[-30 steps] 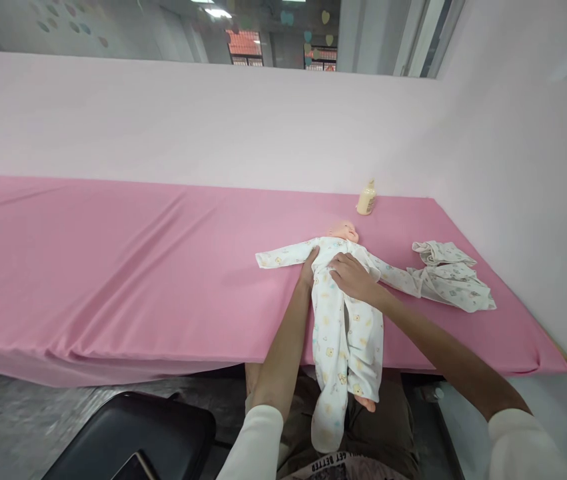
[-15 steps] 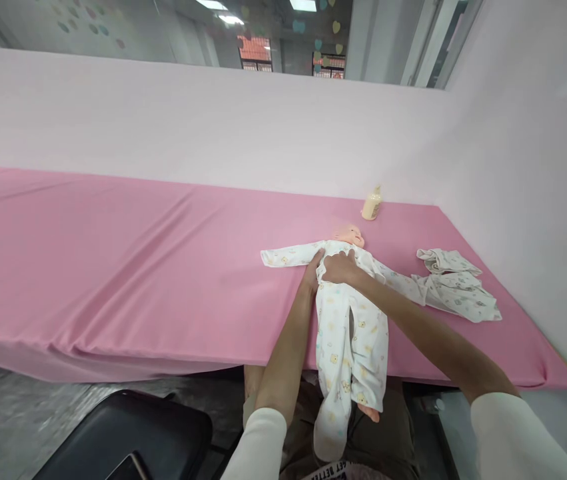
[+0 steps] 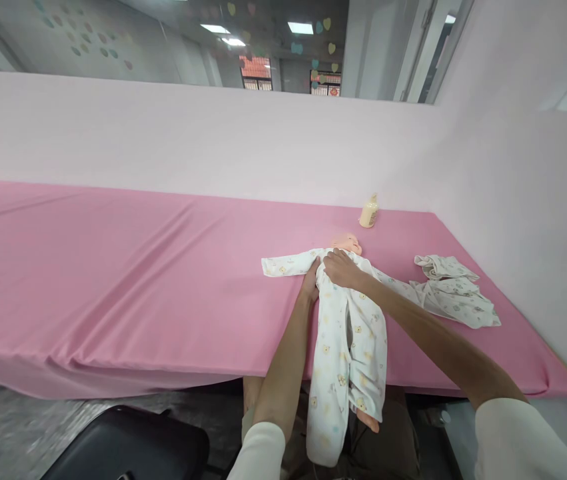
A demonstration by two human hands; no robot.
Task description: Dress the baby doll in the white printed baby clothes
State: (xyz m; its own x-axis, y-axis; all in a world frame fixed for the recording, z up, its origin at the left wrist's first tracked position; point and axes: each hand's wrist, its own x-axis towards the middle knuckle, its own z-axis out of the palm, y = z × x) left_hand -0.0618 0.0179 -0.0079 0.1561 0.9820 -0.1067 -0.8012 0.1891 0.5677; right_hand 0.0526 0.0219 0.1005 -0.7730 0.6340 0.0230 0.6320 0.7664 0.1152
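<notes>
A baby doll lies on its back, its head toward the wall, dressed in a white patterned baby romper. The romper's legs hang over the table's front edge, and one bare foot shows below the right leg cuff. My left hand grips the romper's left side, just under the outstretched sleeve. Over the chest, my right hand has its fingers curled on the romper's front near the neck; whatever lies beneath them is hidden. The two hands are close together.
Crumpled patterned baby clothes lie to the right on the pink tablecloth. A cream pump bottle stands behind the doll's head, near the wall. A black chair is at the lower left.
My right hand's fingers have drawn in and shifted slightly on the romper's chest. My left hand stays at its side. The romper's left leg hangs straighter, and the view has tilted up a little.
</notes>
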